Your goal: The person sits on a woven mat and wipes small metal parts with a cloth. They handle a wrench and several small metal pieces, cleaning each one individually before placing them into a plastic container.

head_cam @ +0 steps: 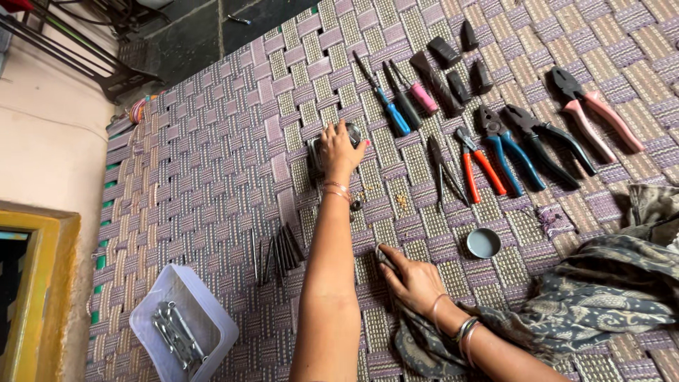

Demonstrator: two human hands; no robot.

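The left hand (341,147) is stretched far fwd and closed over a small dark round object (351,131) on the woven mat (212,163), just left of the screwdrivers (396,99). The right hand (414,279) (nearer the body) is pressed flat on a small grey piece (384,256), fingers approx. straight.

Soft, even daylight fills the scene, moderately bright, with no glare. Shadows are faint and short, lying close under the pliers (503,145) and the forearms. Focus holds sharp across the woven mat (212,163); the lines bend slightly toward the frame's edges.
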